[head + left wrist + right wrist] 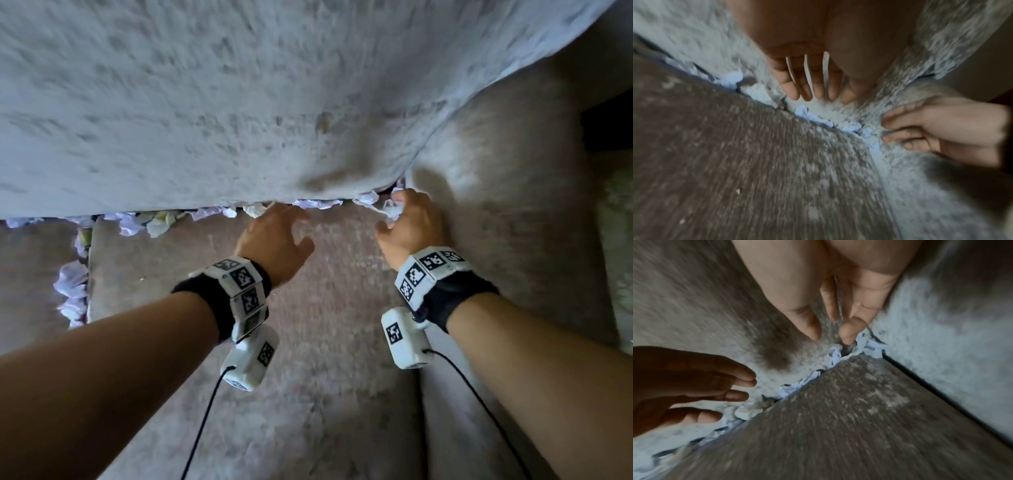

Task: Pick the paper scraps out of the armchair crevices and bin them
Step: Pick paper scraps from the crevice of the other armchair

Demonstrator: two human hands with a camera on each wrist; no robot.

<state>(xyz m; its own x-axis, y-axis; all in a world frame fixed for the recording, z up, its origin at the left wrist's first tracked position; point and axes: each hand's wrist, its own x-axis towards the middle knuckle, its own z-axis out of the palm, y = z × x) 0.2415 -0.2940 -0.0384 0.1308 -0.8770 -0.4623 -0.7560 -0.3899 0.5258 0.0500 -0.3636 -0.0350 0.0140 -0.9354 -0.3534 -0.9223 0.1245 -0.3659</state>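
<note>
**Both hands at the back crevice of the armchair**

Head view: crumpled paper scraps are seen lined along the crevice between the seat cushion and the backrest, the row running left to right and turning down the cushion's left edge. The left hand is spread, fingers loose, at the crevice. The right hand is curled on a scrap at the back right corner.

Left wrist view: straight fingers are held apart above the crevice.

Right wrist view: thumb and fingertip are apart at the corner scraps.
</note>
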